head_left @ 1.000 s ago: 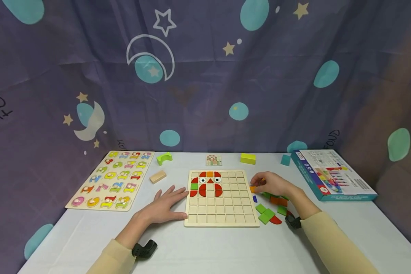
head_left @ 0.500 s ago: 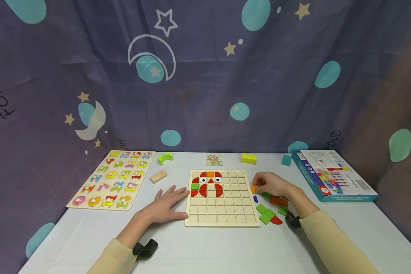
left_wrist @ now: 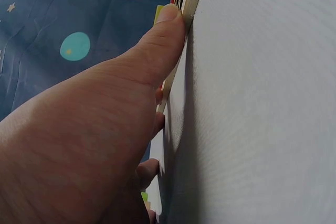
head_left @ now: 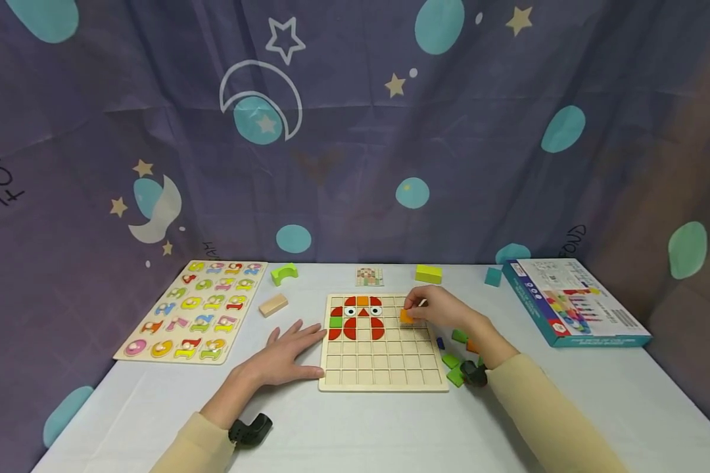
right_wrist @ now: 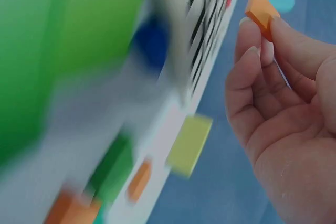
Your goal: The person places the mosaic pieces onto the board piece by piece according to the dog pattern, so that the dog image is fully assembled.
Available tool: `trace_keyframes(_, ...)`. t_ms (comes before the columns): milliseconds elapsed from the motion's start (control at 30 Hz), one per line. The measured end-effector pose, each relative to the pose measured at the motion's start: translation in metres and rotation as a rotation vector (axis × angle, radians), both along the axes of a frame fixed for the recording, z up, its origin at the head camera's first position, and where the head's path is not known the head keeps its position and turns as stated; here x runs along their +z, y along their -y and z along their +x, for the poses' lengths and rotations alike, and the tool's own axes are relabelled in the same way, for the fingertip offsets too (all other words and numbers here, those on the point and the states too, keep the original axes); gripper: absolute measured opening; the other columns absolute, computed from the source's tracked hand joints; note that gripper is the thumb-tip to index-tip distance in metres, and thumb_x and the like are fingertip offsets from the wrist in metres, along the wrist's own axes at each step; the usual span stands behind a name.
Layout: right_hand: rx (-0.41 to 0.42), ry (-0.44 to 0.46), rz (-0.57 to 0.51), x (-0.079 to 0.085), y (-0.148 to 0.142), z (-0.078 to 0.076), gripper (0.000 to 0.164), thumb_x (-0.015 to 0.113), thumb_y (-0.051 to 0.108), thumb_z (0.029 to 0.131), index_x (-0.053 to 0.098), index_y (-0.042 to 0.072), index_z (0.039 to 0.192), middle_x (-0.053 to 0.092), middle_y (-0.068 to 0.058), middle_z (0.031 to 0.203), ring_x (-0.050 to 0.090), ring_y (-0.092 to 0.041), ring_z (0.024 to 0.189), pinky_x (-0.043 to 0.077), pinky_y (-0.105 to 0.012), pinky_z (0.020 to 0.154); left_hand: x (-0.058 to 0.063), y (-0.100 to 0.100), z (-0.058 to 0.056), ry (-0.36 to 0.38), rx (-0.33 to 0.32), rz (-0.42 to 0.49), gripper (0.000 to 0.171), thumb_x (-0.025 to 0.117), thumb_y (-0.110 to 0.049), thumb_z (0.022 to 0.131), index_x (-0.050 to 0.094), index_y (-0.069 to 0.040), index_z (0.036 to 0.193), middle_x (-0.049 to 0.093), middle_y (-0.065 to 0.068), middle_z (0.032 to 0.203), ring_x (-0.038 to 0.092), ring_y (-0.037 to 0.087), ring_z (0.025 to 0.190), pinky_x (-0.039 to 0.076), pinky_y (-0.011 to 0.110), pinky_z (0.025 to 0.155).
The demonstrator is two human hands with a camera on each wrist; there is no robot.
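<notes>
My right hand pinches an orange square tile between thumb and fingers, over the right part of a wooden grid board. In the right wrist view the tile shows tilted at the fingertips. My left hand lies with fingers spread at the board's left side. Its thumb touches the board's edge in the left wrist view. On the board's upper left are red curved pieces, two eye pieces, a green square and an orange square.
Right of the board lie loose green tiles, a blue piece and an orange tile. A number puzzle stands left, a box right. Behind are a small pattern card, a yellow block and a teal block.
My right hand has moved left from the loose pieces to over the board, carrying the orange tile with it. The left hand has stayed in place.
</notes>
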State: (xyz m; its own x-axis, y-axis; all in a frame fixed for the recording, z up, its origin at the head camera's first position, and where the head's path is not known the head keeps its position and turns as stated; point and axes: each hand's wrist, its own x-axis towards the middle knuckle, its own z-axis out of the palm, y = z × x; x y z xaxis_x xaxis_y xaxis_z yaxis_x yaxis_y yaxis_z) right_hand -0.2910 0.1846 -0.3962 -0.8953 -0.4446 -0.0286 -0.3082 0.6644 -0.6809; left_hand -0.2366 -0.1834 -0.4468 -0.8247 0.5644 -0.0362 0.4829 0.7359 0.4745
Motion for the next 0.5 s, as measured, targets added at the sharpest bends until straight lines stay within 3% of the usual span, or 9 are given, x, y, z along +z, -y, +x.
trace_keyframes(233,0.148,0.000,0.000,-0.002,0.050,0.001,0.004,0.066,0.006,0.098,0.066,0.003,0.097,0.064,0.000,0.087,0.059,-0.018,0.075,0.051,-0.032,0.070,-0.003,0.001,0.002,0.003,0.004,0.011,0.084,0.068,-0.064,0.087,0.043,-0.023,0.156,0.033,0.002,0.162,0.013,0.038,0.152,0.002,0.070,0.113)
trace_keyframes(500,0.195,-0.019,0.083,-0.005,0.079,-0.002,0.004,0.065,0.001,0.097,0.068,0.003,0.099,0.063,0.002,0.086,0.056,-0.014,0.075,0.049,-0.030,0.073,0.000,0.001,0.002,-0.016,-0.005,0.001,0.083,0.068,-0.063,0.088,0.044,-0.022,0.155,0.034,0.001,0.162,0.015,0.038,0.151,0.004,0.071,0.112)
